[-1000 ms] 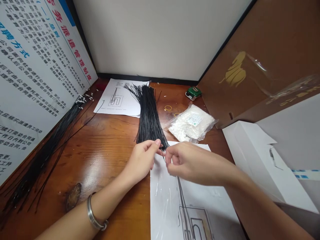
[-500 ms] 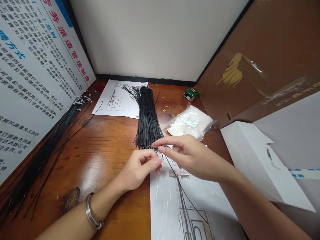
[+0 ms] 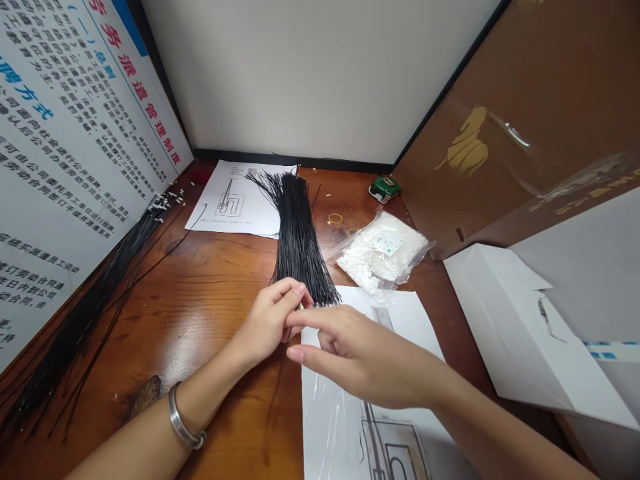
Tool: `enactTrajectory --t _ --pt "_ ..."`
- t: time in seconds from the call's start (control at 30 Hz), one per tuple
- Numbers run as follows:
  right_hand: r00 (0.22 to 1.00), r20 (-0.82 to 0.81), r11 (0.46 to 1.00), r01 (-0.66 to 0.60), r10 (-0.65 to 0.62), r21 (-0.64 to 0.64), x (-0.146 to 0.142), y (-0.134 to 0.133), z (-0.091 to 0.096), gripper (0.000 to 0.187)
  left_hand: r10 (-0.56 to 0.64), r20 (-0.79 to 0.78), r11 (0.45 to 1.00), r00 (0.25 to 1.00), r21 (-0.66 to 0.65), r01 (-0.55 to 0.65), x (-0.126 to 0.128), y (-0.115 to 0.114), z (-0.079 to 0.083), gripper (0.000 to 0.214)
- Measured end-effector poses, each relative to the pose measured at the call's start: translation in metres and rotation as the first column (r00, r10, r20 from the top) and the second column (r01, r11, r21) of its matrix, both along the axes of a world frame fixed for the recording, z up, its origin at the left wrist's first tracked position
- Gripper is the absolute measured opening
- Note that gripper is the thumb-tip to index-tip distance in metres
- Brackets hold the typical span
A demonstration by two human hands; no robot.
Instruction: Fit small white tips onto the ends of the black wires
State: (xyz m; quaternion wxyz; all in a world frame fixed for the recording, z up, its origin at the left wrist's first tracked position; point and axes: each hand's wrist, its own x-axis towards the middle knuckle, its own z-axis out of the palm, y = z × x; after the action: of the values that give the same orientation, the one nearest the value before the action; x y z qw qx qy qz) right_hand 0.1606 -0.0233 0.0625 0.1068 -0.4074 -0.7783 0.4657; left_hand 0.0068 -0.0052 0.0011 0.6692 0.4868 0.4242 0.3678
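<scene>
My left hand (image 3: 270, 320) is closed in a pinch at the near end of a thick bundle of black wires (image 3: 300, 247). A single thin black wire (image 3: 276, 393), blurred, trails down toward me from its fingers. My right hand (image 3: 360, 353) lies across from it, over the printed sheet. Its index finger touches or overlaps the left fingers, while the thumb is held apart below. I see nothing between that thumb and index finger; the other right fingers are curled and partly hidden.
A drawing sheet (image 3: 345, 427) lies under my right arm, another paper (image 3: 230, 213) behind the bundle. Right of it are a bag of white pieces (image 3: 385, 257) and a green tape measure (image 3: 384, 189). White-tipped wires (image 3: 95, 293) lie along the left panel. A brown box (image 3: 525, 133) stands right.
The loose wire has swung from below my right hand to beneath my left. My left hand has risen slightly; my right has shifted down and left, its thumb and index finger now apart.
</scene>
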Motion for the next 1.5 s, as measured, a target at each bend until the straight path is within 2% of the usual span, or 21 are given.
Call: enactTrajectory --t 0.1,0.2,0.27,0.37,0.47,0.53,0.6,0.73,0.8,0.9,1.1,1.23,1.3,1.43,1.5 --pt "0.999 0.001 0.999 -0.036 0.036 -0.021 -0.001 -0.002 0.000 0.027 0.001 0.022 1.000 1.000 -0.022 -0.001 -0.005 0.005 0.001 0.033" --pt "0.997 -0.056 0.993 -0.050 0.044 -0.103 0.004 0.003 0.000 0.032 0.027 0.002 1.000 1.000 -0.005 -0.027 -0.008 0.007 -0.002 0.031" --pt "0.995 -0.084 0.992 0.050 -0.060 -0.115 0.009 0.009 -0.002 0.028 0.023 -0.001 1.000 1.000 0.005 -0.023 -0.009 0.007 -0.004 0.030" --pt "0.956 -0.058 0.958 0.288 -0.288 -0.007 0.014 0.018 -0.008 0.032 -0.049 -0.033 0.997 0.998 0.055 0.051 -0.010 0.005 -0.004 0.028" --pt "0.933 0.019 0.931 0.358 -0.360 0.069 0.016 0.024 -0.014 0.040 -0.131 -0.104 0.981 0.986 0.131 0.144 -0.011 0.002 -0.002 0.028" --pt "0.933 0.060 0.933 0.350 -0.355 0.082 0.016 0.025 -0.016 0.041 -0.166 -0.143 0.968 0.976 0.167 0.189 -0.011 0.001 -0.001 0.030" --pt "0.937 0.075 0.938 0.335 -0.342 0.089 0.016 0.024 -0.016 0.041 -0.156 -0.157 0.963 0.975 0.195 0.185 -0.011 0.000 -0.001 0.036" --pt "0.958 0.077 0.960 0.271 -0.276 0.073 0.015 0.018 -0.008 0.039 -0.007 -0.109 0.988 0.994 0.150 0.023 -0.007 0.002 -0.003 0.049" --pt "0.978 0.071 0.980 0.192 -0.196 0.055 0.015 0.016 -0.003 0.039 0.019 -0.095 0.988 0.995 0.155 -0.004 -0.007 0.002 -0.003 0.050" --pt "0.990 0.086 0.993 0.110 -0.113 0.042 0.017 0.014 0.003 0.041 -0.034 -0.080 0.978 0.996 0.201 0.050 -0.008 0.002 -0.003 0.042" --pt "0.961 0.121 0.969 0.247 -0.249 0.030 0.025 0.018 0.004 0.044 -0.149 -0.150 0.966 0.977 0.188 0.176 -0.012 0.002 -0.003 0.036" --pt "0.948 0.162 0.961 0.268 -0.275 0.063 0.027 0.019 0.006 0.046 -0.231 -0.171 0.943 0.958 0.205 0.264 -0.014 0.003 -0.001 0.039" --pt "0.952 0.197 0.972 0.222 -0.233 0.076 0.026 0.017 0.007 0.047 -0.220 -0.152 0.948 0.964 0.199 0.247 -0.014 0.003 -0.001 0.039" --pt "0.978 0.206 0.998 0.023 -0.035 0.061 0.025 0.010 0.011 0.049 -0.135 -0.090 0.972 0.987 0.181 0.149 -0.013 0.004 -0.004 0.034" --pt "0.977 0.210 0.998 0.032 -0.044 0.062 0.028 0.012 0.013 0.047 -0.126 -0.099 0.975 0.987 0.172 0.142 -0.012 0.004 -0.005 0.032"
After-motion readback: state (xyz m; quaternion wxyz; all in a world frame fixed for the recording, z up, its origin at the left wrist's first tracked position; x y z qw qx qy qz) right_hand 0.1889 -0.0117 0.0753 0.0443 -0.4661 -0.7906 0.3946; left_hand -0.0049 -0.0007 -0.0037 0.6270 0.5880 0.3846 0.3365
